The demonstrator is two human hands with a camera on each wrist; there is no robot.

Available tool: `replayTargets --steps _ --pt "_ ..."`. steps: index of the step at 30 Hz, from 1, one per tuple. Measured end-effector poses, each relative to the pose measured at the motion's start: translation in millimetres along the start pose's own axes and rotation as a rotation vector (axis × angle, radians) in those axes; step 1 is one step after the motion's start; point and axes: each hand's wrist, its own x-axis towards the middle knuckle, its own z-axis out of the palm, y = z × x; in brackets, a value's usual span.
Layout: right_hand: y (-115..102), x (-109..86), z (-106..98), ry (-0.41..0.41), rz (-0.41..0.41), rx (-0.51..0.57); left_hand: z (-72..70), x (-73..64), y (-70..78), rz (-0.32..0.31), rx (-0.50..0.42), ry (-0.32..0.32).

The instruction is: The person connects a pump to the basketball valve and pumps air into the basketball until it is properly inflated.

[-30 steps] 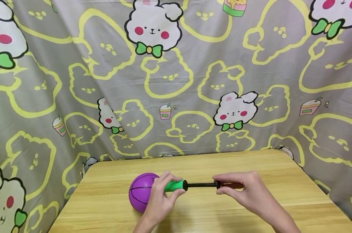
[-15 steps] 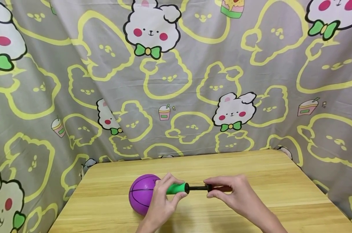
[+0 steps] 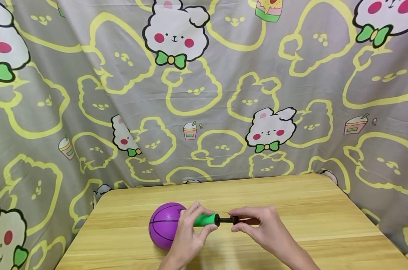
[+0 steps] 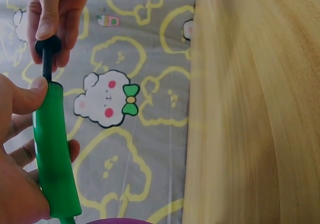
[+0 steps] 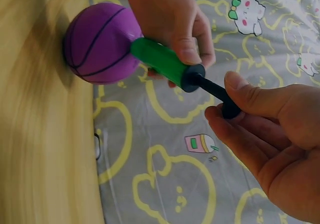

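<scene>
A purple ball (image 3: 164, 225) with black basketball lines sits on the wooden table. My left hand (image 3: 187, 236) grips the green barrel of a hand pump (image 3: 204, 219), thumb on one side and fingers round the other. In the right wrist view the narrow end of the green barrel (image 5: 160, 59) meets the ball; how it joins is too small to tell. My right hand (image 3: 263, 225) pinches the black knob (image 5: 231, 110) at the end of the pump's black rod (image 4: 47, 66) between thumb and fingers. A short stretch of rod shows between barrel and knob.
The wooden table (image 3: 129, 202) spreads around the hands and the ball. Behind it and at both sides hangs a grey curtain (image 3: 221, 123) printed with rabbits and drink cups.
My right hand has moved left, pushing the rod into the barrel, so less of it shows. My left hand and the ball have hardly moved.
</scene>
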Motion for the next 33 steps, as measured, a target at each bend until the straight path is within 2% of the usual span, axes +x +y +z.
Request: replayTargets --steps 8,15,24,30,33 --pt "6.1 -2.7 13.8 0.024 -0.007 0.009 4.0 -0.6 1.3 0.03 -0.013 -0.01" --pt "6.1 -3.2 19.3 0.02 0.009 -0.016 6.0 -1.8 1.9 0.026 -0.024 -0.017" --pt "-2.0 -2.7 11.3 -0.045 0.064 -0.01 3.1 -3.6 -1.0 0.04 0.001 -0.016" --pt "-7.6 0.2 -4.1 -0.074 0.082 -0.038 -2.0 -2.4 -3.5 -0.02 0.003 -0.028" --pt "-10.7 0.9 -12.3 -0.088 0.102 -0.048 -3.1 -1.3 -5.5 -0.009 0.003 -0.025"
